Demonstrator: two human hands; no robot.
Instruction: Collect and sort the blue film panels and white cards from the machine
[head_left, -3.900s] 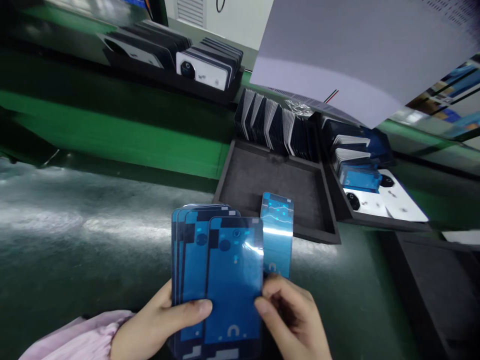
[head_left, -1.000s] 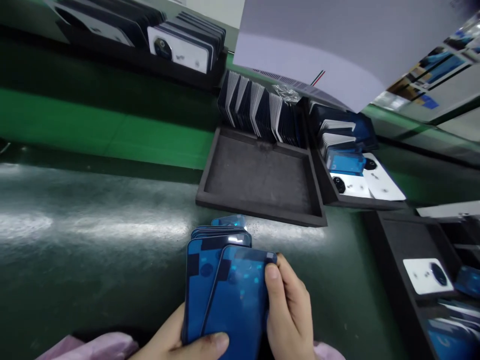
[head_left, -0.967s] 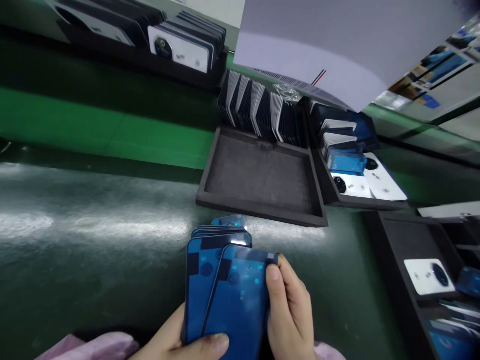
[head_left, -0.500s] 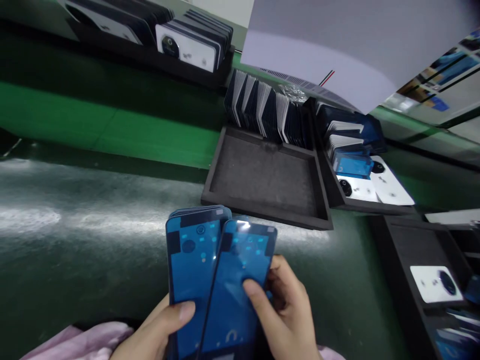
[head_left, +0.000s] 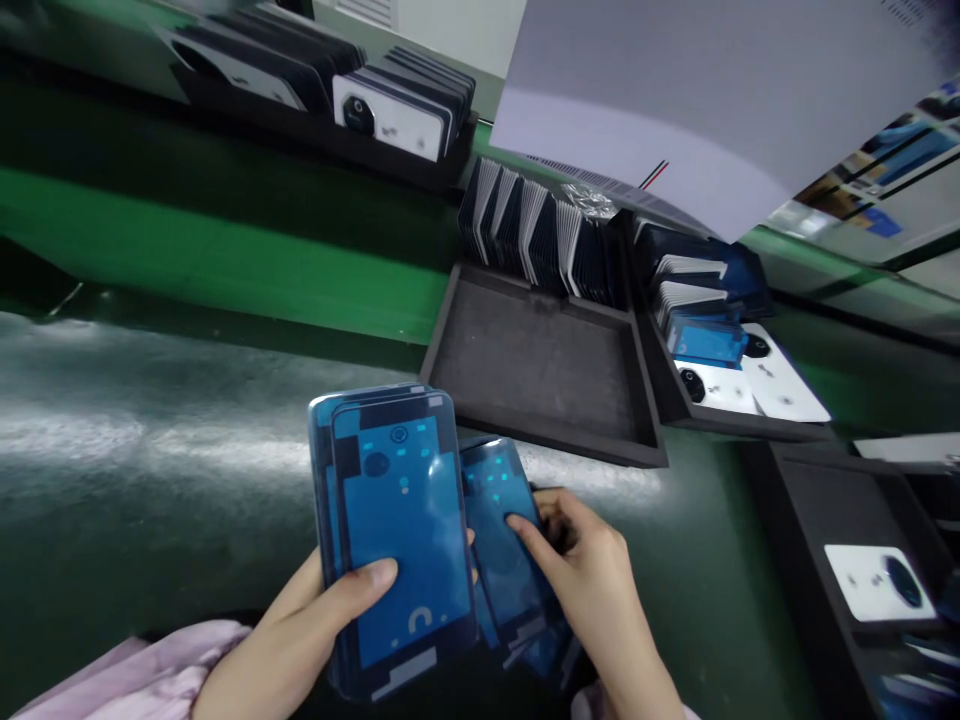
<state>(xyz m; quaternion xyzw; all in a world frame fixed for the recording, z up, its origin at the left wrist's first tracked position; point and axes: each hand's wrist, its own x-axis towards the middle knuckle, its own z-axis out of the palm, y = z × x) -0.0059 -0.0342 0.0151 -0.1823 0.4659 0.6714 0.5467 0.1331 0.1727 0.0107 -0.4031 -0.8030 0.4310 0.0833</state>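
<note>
1. While the left hand (head_left: 300,625) grips a stack of blue-filmed phone panels (head_left: 394,535) from below, its thumb is pressed flat on the face of the top panel and the other fingers are curled behind the stack, out of sight.
2. That stack stands nearly upright at the near middle of the scene, above the dark green worktop (head_left: 150,480), with the edges of several panels showing along its left side.
3. Just to the right, the right hand (head_left: 592,580) holds a second, smaller bunch of blue panels (head_left: 502,530), tilted to the right and tucked partly behind the stack.
4. Its forefinger lies on the face of the front panel; the remaining fingers are bent close together at the right edge of the bunch, gripping it.
5. A pink sleeve (head_left: 127,680) covers the left wrist at the near left corner.
6. Farther off, right of centre, a dark foam tray (head_left: 540,360) sits on the worktop, with a row of upright panels (head_left: 540,225) standing along its far end.
7. Right of it, a second tray (head_left: 660,370) holds white back covers (head_left: 757,380) and one blue-filmed piece.
8. At the far left, another tray of panels (head_left: 390,105) rests beyond a bright green strip (head_left: 225,265).
9. At the near right, one more white cover (head_left: 877,580) lies in a dark tray.
10. A large white sheet (head_left: 712,90) hangs over the far right.
</note>
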